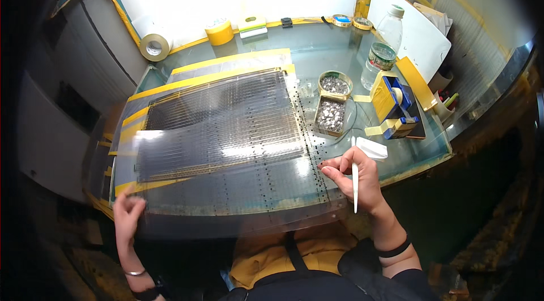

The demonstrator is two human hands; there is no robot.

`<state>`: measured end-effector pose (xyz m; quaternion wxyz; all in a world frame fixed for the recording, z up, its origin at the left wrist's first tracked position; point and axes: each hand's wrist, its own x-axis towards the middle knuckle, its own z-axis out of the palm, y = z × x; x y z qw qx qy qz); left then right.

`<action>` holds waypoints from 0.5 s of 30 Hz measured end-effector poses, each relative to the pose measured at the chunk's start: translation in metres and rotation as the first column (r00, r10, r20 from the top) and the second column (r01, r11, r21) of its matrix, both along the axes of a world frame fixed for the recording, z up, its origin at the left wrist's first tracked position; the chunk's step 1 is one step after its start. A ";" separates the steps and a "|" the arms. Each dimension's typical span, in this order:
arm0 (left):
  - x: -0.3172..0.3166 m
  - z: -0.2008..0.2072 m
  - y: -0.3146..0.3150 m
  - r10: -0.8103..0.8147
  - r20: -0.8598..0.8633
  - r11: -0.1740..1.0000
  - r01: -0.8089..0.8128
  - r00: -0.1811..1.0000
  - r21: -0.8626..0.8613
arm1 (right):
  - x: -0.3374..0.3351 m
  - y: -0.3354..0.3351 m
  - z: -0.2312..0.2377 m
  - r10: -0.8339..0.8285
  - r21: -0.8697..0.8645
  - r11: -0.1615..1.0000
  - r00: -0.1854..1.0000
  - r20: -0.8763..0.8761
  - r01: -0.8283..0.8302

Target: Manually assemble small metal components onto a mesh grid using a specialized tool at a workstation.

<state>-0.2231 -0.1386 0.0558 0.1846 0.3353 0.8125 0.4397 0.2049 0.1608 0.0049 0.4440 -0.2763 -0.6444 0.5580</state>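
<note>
A clear sheet (238,196) with rows of small dark dots lies over a dark, finely lined panel (221,94) and reaches past the table's near edge. At its left edge is my left hand (129,213), blurred, with fingers curled; what they hold, if anything, does not show. My right hand (360,179) is closed at the sheet's right side, with a slim white pen-like stick (355,187) held upright between the fingers. Its thumb and forefinger meet beside the dots; anything tiny between them is too small to name.
Beyond my right hand stand a round tub (335,84) and a square tub (330,116) of small shiny pieces. Rightward are a blue tape dispenser (394,100), a plastic bottle (388,34) and folded white paper (371,148). Tape rolls (219,33) line the glass table's (314,54) back.
</note>
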 end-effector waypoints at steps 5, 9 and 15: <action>0.049 0.067 0.115 -0.154 -0.625 0.988 0.124 0.765 -0.092 | -0.001 -0.003 0.000 -0.180 0.206 0.966 0.977 0.112 0.154; 0.083 0.077 0.195 -0.447 -0.637 0.888 0.399 0.629 -0.229 | 0.003 -0.004 -0.007 -0.236 0.455 0.868 0.971 0.029 0.197; 0.069 0.075 0.226 -0.767 -0.113 0.632 0.711 0.632 -0.308 | -0.003 -0.006 -0.005 -0.171 0.550 0.812 0.980 -0.100 0.198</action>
